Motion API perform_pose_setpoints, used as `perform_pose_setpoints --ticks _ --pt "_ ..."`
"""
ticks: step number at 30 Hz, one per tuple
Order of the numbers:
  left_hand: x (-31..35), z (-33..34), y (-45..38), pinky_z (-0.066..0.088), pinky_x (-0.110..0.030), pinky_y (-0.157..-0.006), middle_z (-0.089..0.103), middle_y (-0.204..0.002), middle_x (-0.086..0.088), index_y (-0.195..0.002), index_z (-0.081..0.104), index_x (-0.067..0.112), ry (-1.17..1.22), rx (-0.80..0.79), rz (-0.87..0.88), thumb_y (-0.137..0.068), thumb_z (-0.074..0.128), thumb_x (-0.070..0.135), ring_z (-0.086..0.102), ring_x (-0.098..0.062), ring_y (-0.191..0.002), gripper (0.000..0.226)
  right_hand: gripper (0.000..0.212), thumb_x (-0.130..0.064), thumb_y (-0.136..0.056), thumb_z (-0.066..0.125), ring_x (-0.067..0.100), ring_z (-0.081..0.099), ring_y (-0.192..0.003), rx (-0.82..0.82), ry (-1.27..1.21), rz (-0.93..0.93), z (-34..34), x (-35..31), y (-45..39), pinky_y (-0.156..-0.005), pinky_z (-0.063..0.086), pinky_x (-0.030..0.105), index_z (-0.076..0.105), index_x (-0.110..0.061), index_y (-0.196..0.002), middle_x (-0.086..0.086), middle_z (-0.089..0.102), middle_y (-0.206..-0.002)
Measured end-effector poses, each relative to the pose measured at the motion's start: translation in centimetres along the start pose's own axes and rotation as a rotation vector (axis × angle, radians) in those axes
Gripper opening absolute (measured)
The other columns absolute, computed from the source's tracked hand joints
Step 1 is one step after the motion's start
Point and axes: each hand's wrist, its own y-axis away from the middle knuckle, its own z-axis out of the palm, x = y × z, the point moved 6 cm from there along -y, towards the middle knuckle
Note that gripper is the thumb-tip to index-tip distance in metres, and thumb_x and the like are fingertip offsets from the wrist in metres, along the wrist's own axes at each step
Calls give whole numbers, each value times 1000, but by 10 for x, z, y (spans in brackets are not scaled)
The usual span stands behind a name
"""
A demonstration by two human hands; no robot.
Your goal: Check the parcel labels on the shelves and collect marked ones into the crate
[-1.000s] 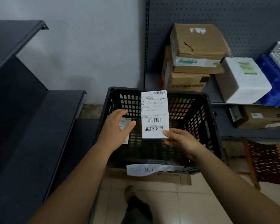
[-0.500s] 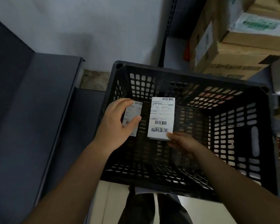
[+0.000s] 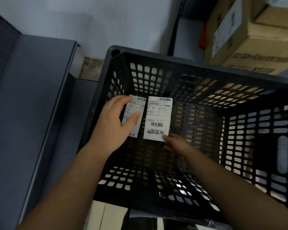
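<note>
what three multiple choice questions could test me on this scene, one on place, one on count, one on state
1. Where are the two parcels held?
A. over the inside of the crate
B. on the grey shelf
C. on the floor

2. How many parcels are in hand?
A. one
B. two
C. four

3. How does the left hand hold its parcel?
A. flat palm beneath
B. not touching
C. fingers and thumb round it

Answers: 1 A, the left parcel and right parcel sit within the crate walls. 2 B, one per hand. 3 C, the left hand wraps it; the right hand holds the other's bottom corner.
</note>
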Motion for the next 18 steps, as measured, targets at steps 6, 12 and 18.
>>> perform_pose_setpoints --ticks 6,12,18 --pt "-2 1 -2 35 -25 -108 45 -136 14 -139 49 20 19 -6 -14 -91 64 32 41 -3 -127 51 44 -35 -92 65 26 62 -115 182 366 -196 -4 -21 -10 -100 49 44 60 -14 -130 7 65 -128" --pt "-5 3 -1 34 -21 -107 44 -135 16 -138 50 22 38 0 -22 -91 65 34 41 -1 -127 51 46 -22 -91 67 26 59 -117 241 372 -282 6 -31 -15 -100 48 41 53 -8 -133 10 60 -133" --pt "-2 2 0 34 -21 -106 45 -138 12 -138 50 22 66 2 -22 -91 65 34 40 0 -126 51 49 -24 -90 68 26 58 -118 252 423 -272 8 -42 -12 -92 47 31 52 -10 -134 10 60 -134"
